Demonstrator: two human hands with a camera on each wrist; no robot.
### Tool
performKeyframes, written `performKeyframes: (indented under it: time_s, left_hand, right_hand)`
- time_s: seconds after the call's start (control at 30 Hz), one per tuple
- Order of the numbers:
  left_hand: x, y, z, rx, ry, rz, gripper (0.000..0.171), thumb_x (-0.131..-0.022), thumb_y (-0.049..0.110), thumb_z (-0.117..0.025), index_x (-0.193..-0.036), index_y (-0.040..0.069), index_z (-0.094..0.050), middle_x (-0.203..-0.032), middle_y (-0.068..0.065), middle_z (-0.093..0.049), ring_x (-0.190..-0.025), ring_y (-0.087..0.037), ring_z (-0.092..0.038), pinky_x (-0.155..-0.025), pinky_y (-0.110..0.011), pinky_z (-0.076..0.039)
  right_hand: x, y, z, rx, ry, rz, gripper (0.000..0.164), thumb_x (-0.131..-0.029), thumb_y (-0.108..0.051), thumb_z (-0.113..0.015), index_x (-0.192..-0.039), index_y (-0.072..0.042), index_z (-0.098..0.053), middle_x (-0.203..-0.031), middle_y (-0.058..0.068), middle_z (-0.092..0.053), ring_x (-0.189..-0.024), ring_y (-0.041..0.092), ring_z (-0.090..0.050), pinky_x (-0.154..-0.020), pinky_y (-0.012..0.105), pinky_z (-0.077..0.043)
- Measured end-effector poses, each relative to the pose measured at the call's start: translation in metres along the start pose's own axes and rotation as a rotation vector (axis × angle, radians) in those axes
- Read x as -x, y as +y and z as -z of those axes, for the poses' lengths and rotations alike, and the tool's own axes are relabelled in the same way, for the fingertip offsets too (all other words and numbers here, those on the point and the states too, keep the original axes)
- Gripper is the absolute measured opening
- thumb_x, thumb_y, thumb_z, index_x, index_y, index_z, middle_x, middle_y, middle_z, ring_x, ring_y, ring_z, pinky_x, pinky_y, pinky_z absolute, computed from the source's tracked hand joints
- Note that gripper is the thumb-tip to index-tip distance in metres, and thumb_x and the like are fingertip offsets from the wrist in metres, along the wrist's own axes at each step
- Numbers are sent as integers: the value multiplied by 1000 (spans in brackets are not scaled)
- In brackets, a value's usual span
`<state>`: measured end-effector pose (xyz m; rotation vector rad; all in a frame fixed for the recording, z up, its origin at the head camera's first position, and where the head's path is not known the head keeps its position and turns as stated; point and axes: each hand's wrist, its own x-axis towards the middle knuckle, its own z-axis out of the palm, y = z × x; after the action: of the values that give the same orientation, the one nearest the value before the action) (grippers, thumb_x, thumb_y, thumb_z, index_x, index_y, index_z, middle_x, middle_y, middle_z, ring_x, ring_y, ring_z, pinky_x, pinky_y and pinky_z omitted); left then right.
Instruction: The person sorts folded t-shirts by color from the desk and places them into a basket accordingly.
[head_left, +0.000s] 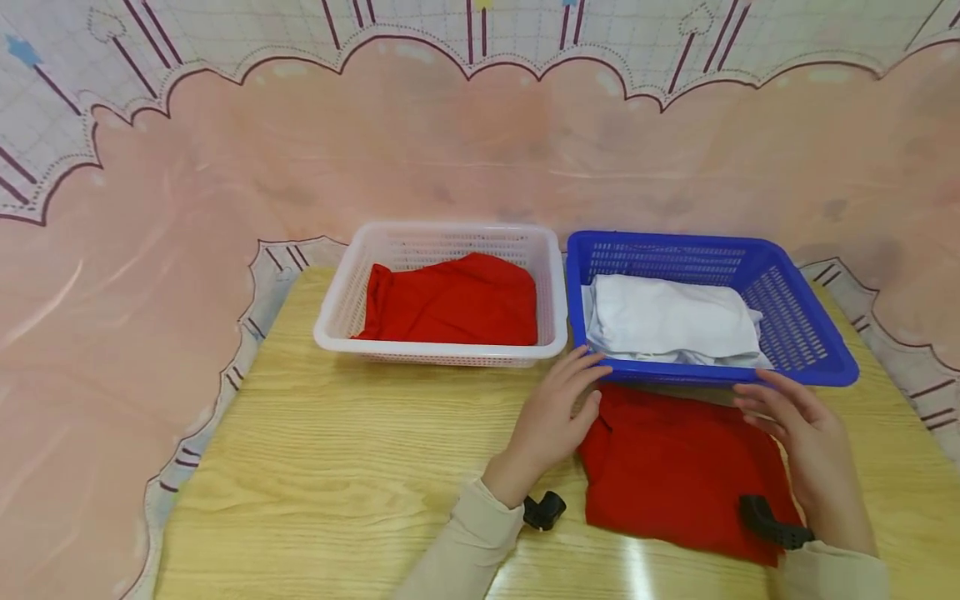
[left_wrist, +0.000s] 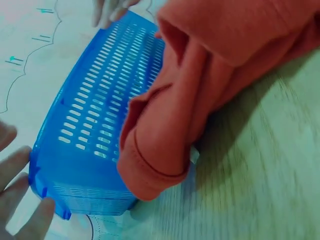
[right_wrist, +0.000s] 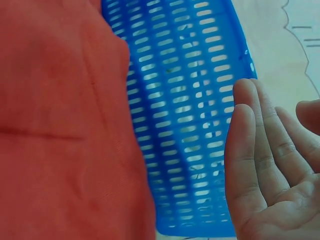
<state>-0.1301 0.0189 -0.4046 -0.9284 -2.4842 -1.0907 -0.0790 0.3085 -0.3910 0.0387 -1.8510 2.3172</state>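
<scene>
A folded red garment (head_left: 675, 467) lies on the table in front of the blue basket (head_left: 813, 333). In the left wrist view, a rolled sleeve-like edge of the garment (left_wrist: 155, 165) hangs close beside the basket's slotted wall (left_wrist: 95, 110). My left hand (head_left: 551, 412) has its fingertips right at the basket's near left rim, fingers spread. Over the garment's right side, my right hand (head_left: 810, 433) reaches toward the near rim with fingers loosely extended. The right wrist view shows that palm (right_wrist: 280, 200) holding nothing. Folded white cloth (head_left: 675, 321) lies inside the blue basket.
To the left, a white basket (head_left: 326, 325) stands beside the blue one, with a red cloth (head_left: 457, 300) in it. Both baskets sit along the back of the wooden table (head_left: 337, 475). A patterned pink sheet (head_left: 450, 150) hangs behind them.
</scene>
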Motion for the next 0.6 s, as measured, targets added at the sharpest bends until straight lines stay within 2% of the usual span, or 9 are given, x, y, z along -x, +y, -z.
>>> performKeyframes:
  time_s: [0.13, 0.2, 0.3, 0.4, 0.5, 0.6]
  left_hand:
    - [6, -2, -2, 162, 109, 93, 28, -90, 14, -49, -116, 16, -58, -117, 2, -55, -110, -8, -48, -89, -21, -39]
    - [9, -6, -5, 277, 97, 189, 25, -90, 15, -50, -113, 15, -60, -110, 3, -58, -97, -5, -54, -76, -18, -45]
    - [15, -14, -11, 502, 1, 365, 23, -92, 21, -49, -108, 11, -62, -94, -1, -62, -78, -9, -59, -60, -22, -50]
    - [20, -22, -15, 645, -115, 539, 25, -92, 27, -48, -99, 8, -64, -80, -4, -62, -68, -16, -61, -54, -29, -51]
    - [24, -28, -19, 682, -208, 664, 29, -91, 34, -48, -86, 11, -64, -72, -5, -60, -60, -18, -60, -49, -31, -50]
    - [27, -33, -21, 669, -273, 717, 33, -90, 39, -49, -77, 12, -63, -69, -5, -60, -57, -18, -59, -47, -31, -49]
  right_hand:
    - [3, 4, 8, 7, -9, -23, 38, -93, -3, -42, -130, 4, -40, -104, 6, -64, -88, 16, -63, -71, 23, -50]
    - [5, 6, 12, 12, -14, -41, 39, -93, -5, -43, -131, 1, -39, -105, 5, -63, -89, 14, -63, -71, 22, -50]
    - [7, 10, 19, 26, -13, -58, 38, -92, -7, -45, -130, 1, -41, -106, 4, -63, -89, 14, -63, -71, 22, -50]
    - [8, 15, 24, 37, -17, -66, 37, -92, -7, -46, -126, 6, -42, -105, 4, -64, -89, 14, -63, -71, 23, -50]
    - [9, 21, 29, 50, -29, -76, 34, -92, -7, -47, -123, 8, -45, -104, 4, -65, -90, 14, -63, -71, 22, -50]
    - [10, 27, 32, 56, -57, -79, 32, -92, -5, -45, -122, 6, -47, -104, 4, -64, -92, 13, -62, -72, 22, -49]
